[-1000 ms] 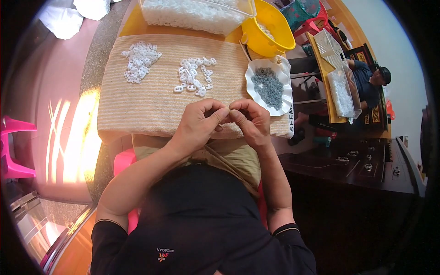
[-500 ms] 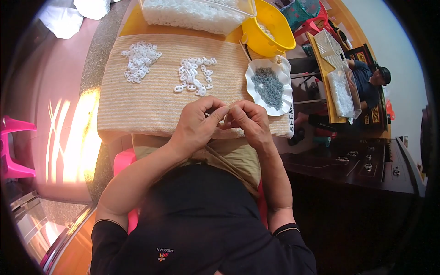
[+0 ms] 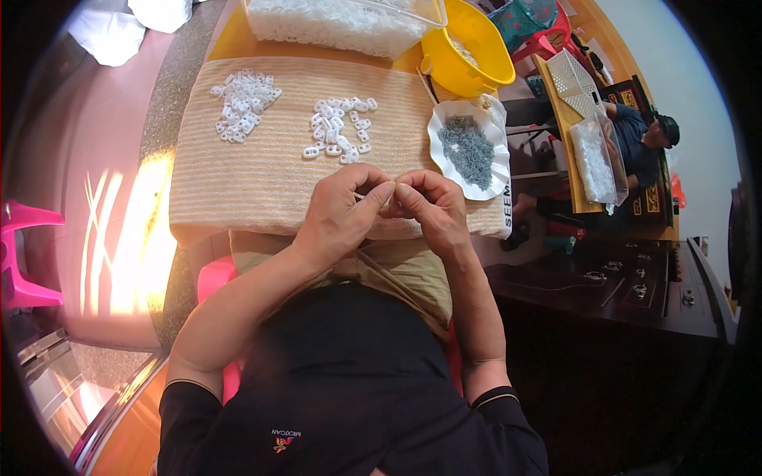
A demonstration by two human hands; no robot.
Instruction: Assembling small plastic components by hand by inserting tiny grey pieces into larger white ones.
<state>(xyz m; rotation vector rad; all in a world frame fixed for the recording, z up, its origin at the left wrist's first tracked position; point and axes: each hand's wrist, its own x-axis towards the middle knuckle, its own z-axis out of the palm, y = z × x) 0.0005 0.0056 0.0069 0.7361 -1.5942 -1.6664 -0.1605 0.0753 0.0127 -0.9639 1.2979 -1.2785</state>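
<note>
My left hand [image 3: 343, 213] and my right hand [image 3: 435, 210] meet over the near edge of a striped beige cloth [image 3: 238, 178], thumbs and forefingers pinched together. A thin pale sliver shows between the left thumb and forefinger; what both hands pinch is mostly hidden by the fingers. Just beyond them lies a loose group of small white oval plastic pieces with holes [image 3: 337, 127]. A second heap of similar white pieces [image 3: 244, 99] is farther left. Close to my right hand stands a white wavy-rimmed dish [image 3: 498, 170] of small grey pieces [image 3: 466, 151].
At the back stand a clear bin [image 3: 341, 36] full of white pieces and a yellow basin [image 3: 476, 79]. To the right, another person [image 3: 635, 143] sits by a table with a clear box [image 3: 595, 163]. A dark wooden cabinet [image 3: 587, 278] is at my right, a pink stool [image 3: 32, 254] far left.
My hands stay pinched together with only slight finger movement. The pale sliver at my left fingers shows more plainly now. The heaps and dish keep their places on the cloth.
</note>
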